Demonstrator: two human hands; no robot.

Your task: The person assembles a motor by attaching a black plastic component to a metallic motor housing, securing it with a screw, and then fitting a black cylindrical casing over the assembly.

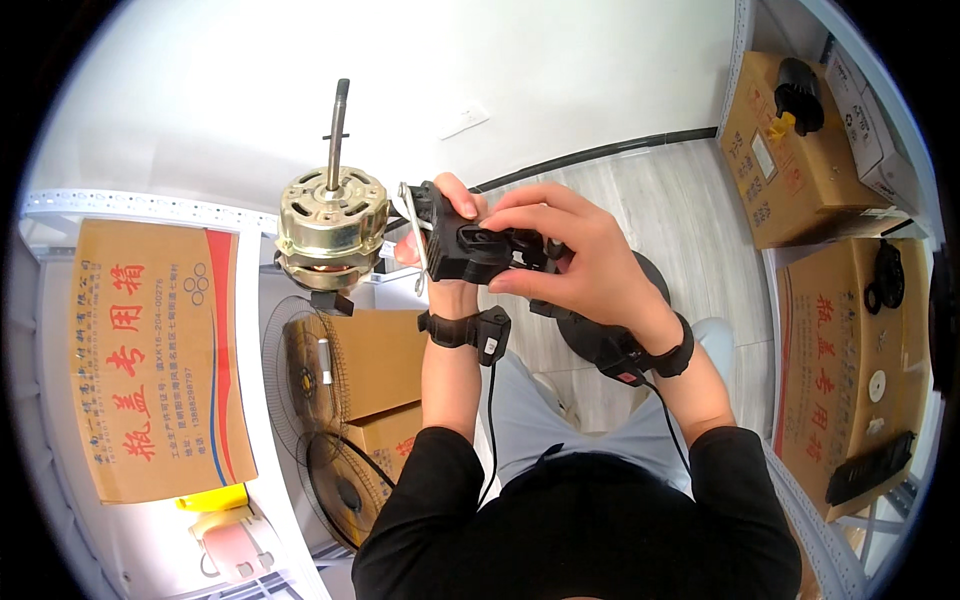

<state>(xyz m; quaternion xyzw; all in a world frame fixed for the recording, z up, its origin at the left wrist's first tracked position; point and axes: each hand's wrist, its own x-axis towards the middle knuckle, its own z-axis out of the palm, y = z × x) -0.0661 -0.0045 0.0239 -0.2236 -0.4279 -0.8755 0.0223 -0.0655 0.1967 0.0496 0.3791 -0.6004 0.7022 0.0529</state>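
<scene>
The right hand [592, 248] is partly curled, its fingers on the upper edge and its thumb on the lower edge of the right end of a black housing [452, 252]. The left hand [458, 196] is closed around the same housing from behind; its fingers show above and its thumb at the left side, though its palm is hidden, so the exact grip is hard to judge. The black housing is near the upper middle of the frame, held up in front of the person. Along its left side stands a pale metal bracket [421, 243]. Just left of that is a brassy, round motor [331, 222], its long shaft [340, 130] pointing toward the top of the frame.

Each wrist wears a black band, one on the left [453, 330] and one on the right [672, 362], each with a dark cable running down. Behind the right forearm, a round black base [585, 345] sits on the grey floor [660, 210].

At the lower left, wire fan grilles [348, 492] lean beside a brown carton [385, 355]. A large cardboard box [160, 370] fills the left side, above a yellow object [214, 498]. At the right, two more boxes carry black parts, including a ribbed piece [798, 95] at the upper right.
</scene>
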